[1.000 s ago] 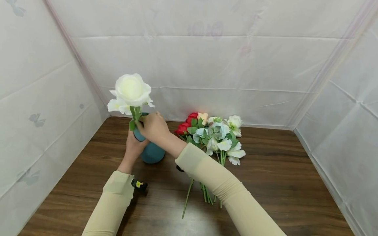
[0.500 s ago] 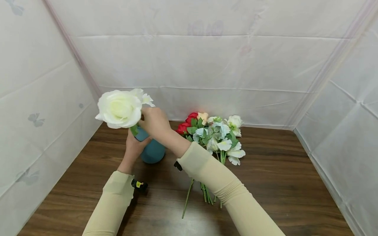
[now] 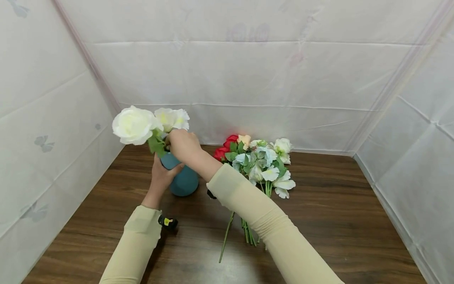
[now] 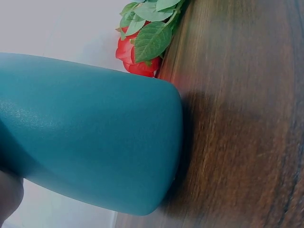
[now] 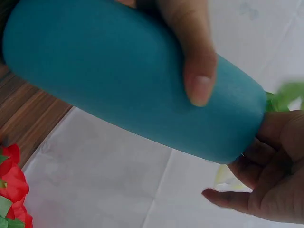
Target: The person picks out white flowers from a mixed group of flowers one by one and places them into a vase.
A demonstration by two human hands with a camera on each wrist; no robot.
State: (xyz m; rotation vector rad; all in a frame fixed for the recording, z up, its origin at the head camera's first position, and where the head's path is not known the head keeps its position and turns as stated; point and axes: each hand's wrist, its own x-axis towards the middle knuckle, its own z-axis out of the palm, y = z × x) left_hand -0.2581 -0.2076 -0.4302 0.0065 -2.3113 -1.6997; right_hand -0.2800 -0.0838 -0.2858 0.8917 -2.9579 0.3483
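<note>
A blue-teal vase (image 3: 184,182) stands on the table. My left hand (image 3: 161,175) grips its neck, the thumb lying across the front, as the right wrist view shows. A white rose (image 3: 134,125) with green leaves leans left out of the vase mouth. Beside it, a white ruffled flower (image 3: 172,118) rises behind my right hand (image 3: 184,145). The fingers of that hand are curled at the mouth, pinching at the rose's stem, which is mostly hidden. In the left wrist view the vase's lower body (image 4: 104,133) fills the middle.
To the right lies a pile of artificial flowers: red roses (image 3: 227,146), a peach bloom (image 3: 244,140), pale blue blooms (image 3: 264,156) and white ones (image 3: 282,146). Their green stems (image 3: 227,238) point toward the near edge. White cloth walls enclose the wooden table (image 3: 337,221).
The white rose has tipped from upright over to the left, so the ruffled white flower shows beside it. My right hand has shifted slightly at the mouth; my left hand keeps its hold.
</note>
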